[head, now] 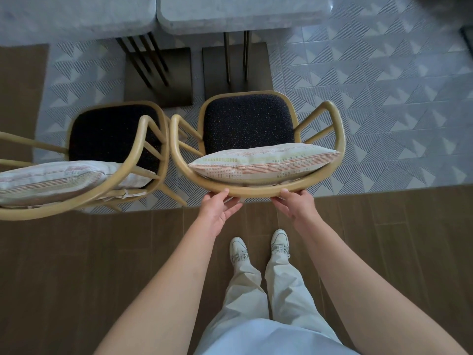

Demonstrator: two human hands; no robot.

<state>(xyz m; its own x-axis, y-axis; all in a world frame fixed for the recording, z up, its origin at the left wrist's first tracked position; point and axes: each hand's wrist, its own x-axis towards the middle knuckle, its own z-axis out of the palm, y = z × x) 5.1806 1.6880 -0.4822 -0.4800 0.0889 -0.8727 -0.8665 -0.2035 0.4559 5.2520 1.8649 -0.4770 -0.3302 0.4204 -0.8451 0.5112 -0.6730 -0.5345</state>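
Note:
A wooden armchair (339, 139) with a curved tan back rail and a dark speckled seat (248, 121) stands in front of me, facing a table. A striped pale cushion (263, 160) leans against its back. My left hand (217, 211) grips the back rail left of its middle, thumb on top and fingers beneath. My right hand (297, 206) grips the same rail right of its middle in the same way. My feet stand on the wooden floor just behind the chair.
A second, matching chair (76, 208) with its own striped cushion (51, 178) stands close on the left, its arm almost touching the first. Two pale stone-topped tables (243, 14) on dark bases (158, 75) stand beyond, on patterned tiles. Wooden flooring lies behind.

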